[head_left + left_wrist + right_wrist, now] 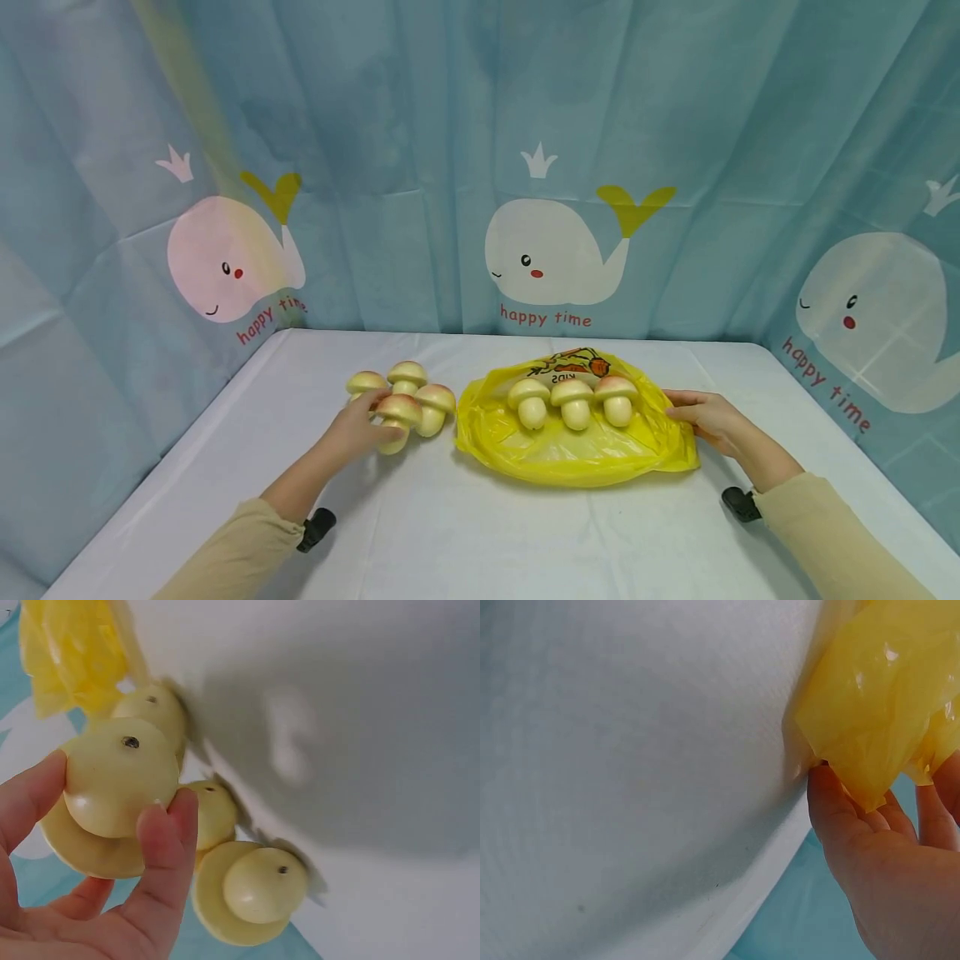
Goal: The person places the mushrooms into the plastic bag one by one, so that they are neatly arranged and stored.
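My left hand (365,429) grips a toy mushroom (398,410) between thumb and fingers. The left wrist view shows its pale rounded stem (120,776) facing the camera, with a small dark spot on it. Three more mushrooms (435,408) stand close behind and beside it. To the right lies a yellow plastic bag (555,462), spread out with dark printing at its back. Three mushrooms (575,406) sit in a row on the bag. My right hand (712,419) holds the bag's right edge; in the right wrist view its fingers reach around the crumpled yellow plastic (877,705).
A white cloth covers the table (465,542). Behind and at the sides hangs a light blue curtain (420,125) with whale prints. Black straps with small devices (317,530) are on both wrists, at the ends of beige sleeves (236,546).
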`<state>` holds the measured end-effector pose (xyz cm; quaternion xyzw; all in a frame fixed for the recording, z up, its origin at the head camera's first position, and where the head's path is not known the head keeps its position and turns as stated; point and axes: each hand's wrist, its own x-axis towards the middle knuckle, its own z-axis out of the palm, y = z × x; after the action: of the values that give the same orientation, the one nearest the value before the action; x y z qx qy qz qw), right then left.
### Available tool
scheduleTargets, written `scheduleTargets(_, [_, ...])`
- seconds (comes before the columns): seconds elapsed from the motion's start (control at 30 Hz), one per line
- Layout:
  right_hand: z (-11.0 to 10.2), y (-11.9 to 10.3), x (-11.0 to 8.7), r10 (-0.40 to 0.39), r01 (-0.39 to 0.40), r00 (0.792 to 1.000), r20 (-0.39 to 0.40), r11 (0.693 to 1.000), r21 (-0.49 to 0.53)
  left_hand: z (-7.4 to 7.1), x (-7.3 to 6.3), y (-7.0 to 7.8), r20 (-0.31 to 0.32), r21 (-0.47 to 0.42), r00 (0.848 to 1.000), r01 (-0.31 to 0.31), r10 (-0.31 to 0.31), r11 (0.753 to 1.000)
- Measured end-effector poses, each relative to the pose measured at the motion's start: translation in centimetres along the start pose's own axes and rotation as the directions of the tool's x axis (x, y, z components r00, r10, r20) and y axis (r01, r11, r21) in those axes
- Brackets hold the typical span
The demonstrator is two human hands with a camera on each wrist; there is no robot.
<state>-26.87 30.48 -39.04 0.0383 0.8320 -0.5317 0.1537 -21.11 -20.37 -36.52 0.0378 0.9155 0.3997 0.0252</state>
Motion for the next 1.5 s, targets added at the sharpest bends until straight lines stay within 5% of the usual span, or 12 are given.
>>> scheduleTargets(0.63, [0.0, 0.0, 0.0, -0.001, 0.0, 1.0, 0.003, 1.0, 0.016, 1.3, -0.4, 4.6, 0.045, -0.195, 0.993, 0.118, -0.111, 0.974])
scheduleTargets(1.33, [0.0, 0.0, 0.0, 0.015, -0.016, 1.0, 0.006, 1.0, 0.014, 6.4, 1.8, 9.2, 0.13, -0.353, 0.989, 0.109, -0.067, 0.929])
scheduleTargets(1.5, [0.1, 0.0, 0.0, 0.011, -0.011, 1.0, 0.006, 1.0, 0.015, 7.5, 2.5, 9.7, 0.133, -0.335, 0.991, 0.071, -0.028, 0.939])
